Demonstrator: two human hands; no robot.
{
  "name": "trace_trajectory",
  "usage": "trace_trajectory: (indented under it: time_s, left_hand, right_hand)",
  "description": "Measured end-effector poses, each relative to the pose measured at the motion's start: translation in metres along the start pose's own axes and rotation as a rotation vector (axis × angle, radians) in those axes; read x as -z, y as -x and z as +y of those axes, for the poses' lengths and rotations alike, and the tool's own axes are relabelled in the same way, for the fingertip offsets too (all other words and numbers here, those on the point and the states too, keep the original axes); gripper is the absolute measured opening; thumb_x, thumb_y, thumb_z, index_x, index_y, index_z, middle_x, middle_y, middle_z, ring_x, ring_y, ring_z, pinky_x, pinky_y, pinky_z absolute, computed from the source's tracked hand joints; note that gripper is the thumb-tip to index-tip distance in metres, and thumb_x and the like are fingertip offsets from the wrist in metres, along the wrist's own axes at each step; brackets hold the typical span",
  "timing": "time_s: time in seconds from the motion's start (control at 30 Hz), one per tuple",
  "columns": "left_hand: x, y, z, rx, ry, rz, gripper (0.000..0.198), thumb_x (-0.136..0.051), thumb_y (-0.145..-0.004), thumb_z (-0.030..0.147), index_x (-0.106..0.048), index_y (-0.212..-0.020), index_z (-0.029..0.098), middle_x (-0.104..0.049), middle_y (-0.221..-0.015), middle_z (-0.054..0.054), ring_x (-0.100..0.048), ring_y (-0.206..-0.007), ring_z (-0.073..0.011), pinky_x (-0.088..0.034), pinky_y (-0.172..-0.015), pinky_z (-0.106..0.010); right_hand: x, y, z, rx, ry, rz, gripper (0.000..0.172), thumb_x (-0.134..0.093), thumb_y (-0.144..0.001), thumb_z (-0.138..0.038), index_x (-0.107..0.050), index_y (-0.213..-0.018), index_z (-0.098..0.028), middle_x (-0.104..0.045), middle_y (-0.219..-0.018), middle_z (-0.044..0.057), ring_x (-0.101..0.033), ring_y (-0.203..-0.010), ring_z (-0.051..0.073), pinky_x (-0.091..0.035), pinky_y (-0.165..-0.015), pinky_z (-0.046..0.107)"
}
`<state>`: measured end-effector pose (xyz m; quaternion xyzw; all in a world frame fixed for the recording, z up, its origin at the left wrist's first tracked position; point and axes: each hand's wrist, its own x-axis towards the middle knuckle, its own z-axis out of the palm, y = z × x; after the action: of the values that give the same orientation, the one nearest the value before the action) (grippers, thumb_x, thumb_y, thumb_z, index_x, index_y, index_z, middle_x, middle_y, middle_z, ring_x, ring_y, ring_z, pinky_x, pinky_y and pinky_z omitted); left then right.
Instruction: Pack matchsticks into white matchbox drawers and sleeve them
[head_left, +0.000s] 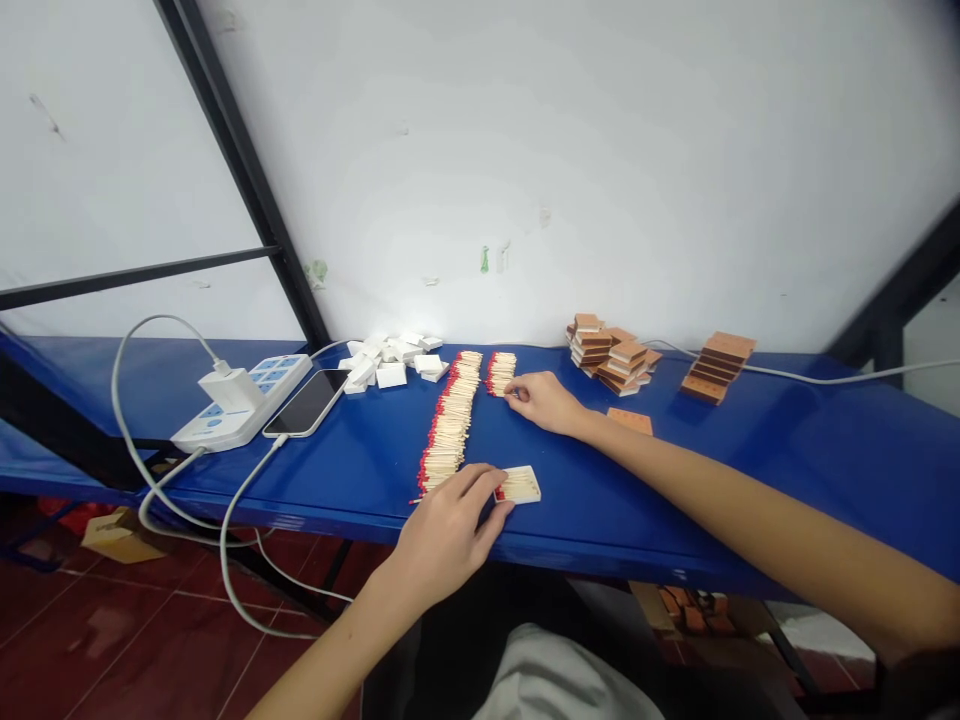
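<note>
My left hand [448, 528] rests at the front edge of the blue table [750, 460], its fingertips holding a small open tray of matches [520, 485]. A long row of red-tipped matches [450, 425] runs away from it across the table. My right hand [544, 400] reaches to a shorter bunch of matches [500, 372] at the far end, fingers curled on the sticks. A single brown matchbox sleeve [630, 421] lies just right of my right wrist.
White inner trays [390, 360] are heaped at the back. Stacks of brown sleeves [611, 355] and another stack [716, 367] stand back right. At left lie a power strip with charger [240, 398], a phone [307, 402] and trailing cables [225, 520].
</note>
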<state>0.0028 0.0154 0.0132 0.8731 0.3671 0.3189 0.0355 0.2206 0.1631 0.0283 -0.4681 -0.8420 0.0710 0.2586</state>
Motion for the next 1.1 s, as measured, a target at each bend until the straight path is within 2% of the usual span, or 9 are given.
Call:
trace_trajectory:
  time_s: [0.23, 0.4, 0.53, 0.67, 0.87, 1.1]
  left_hand:
    - [-0.0014, -0.0002, -0.0032, -0.013, -0.016, 0.032, 0.022, -0.049, -0.099, 0.026, -0.058, -0.118, 0.02, -0.066, -0.114, -0.009, -0.068, -0.1, -0.0231, -0.058, -0.088, -0.039]
    - [-0.001, -0.0008, -0.0028, -0.024, -0.01, 0.049, 0.021, -0.05, -0.098, 0.026, -0.06, -0.116, 0.02, -0.067, -0.113, -0.009, -0.068, -0.098, -0.0219, -0.058, -0.089, -0.038]
    - [-0.0011, -0.0006, -0.0023, -0.02, -0.007, 0.037, 0.021, -0.049, -0.099, 0.025, -0.06, -0.116, 0.02, -0.067, -0.113, -0.009, -0.068, -0.098, -0.022, -0.058, -0.089, -0.038]
    - [-0.0017, 0.0004, -0.0025, -0.016, -0.002, 0.026, 0.021, -0.05, -0.099, 0.026, -0.059, -0.117, 0.02, -0.066, -0.115, -0.009, -0.067, -0.1, -0.0223, -0.058, -0.09, -0.038]
    - [-0.002, 0.0002, -0.0022, -0.01, 0.003, 0.021, 0.019, -0.05, -0.099, 0.025, -0.059, -0.115, 0.02, -0.066, -0.114, -0.008, -0.067, -0.1, -0.022, -0.057, -0.089, -0.038]
    - [-0.0006, -0.0008, -0.0013, -0.027, 0.002, 0.023, 0.018, -0.05, -0.099, 0.023, -0.058, -0.114, 0.02, -0.066, -0.114, -0.009, -0.067, -0.098, -0.0217, -0.057, -0.087, -0.036]
  right_hand:
    - [0.0024, 0.0, -0.0018, -0.006, 0.004, -0.002, 0.02, -0.055, -0.085, -0.016, -0.073, -0.093, -0.013, -0.064, -0.07, 0.002, -0.051, -0.059, 0.011, -0.034, -0.063, 0.023]
    - [0.0035, 0.001, -0.003, -0.025, 0.008, -0.02, 0.016, -0.056, -0.084, -0.015, -0.072, -0.089, -0.013, -0.063, -0.069, 0.002, -0.051, -0.059, 0.011, -0.033, -0.062, 0.023]
    - [0.0042, 0.0014, -0.0035, -0.019, 0.004, -0.023, 0.015, -0.057, -0.084, -0.014, -0.072, -0.087, -0.013, -0.064, -0.07, 0.002, -0.051, -0.06, 0.011, -0.033, -0.062, 0.023]
    - [0.0038, 0.0008, -0.002, -0.004, 0.009, -0.017, 0.021, -0.055, -0.085, -0.015, -0.073, -0.097, -0.013, -0.064, -0.071, 0.002, -0.051, -0.061, 0.012, -0.033, -0.062, 0.023]
    - [0.0022, 0.0012, 0.0013, 0.032, -0.014, -0.024, 0.018, -0.056, -0.085, -0.017, -0.073, -0.091, -0.014, -0.062, -0.069, 0.001, -0.049, -0.059, 0.011, -0.031, -0.061, 0.023]
    - [0.0031, 0.0036, -0.0031, -0.036, 0.037, -0.001, 0.023, -0.053, -0.086, -0.019, -0.072, -0.099, -0.015, -0.066, -0.075, 0.004, -0.054, -0.064, 0.014, -0.031, -0.061, 0.025]
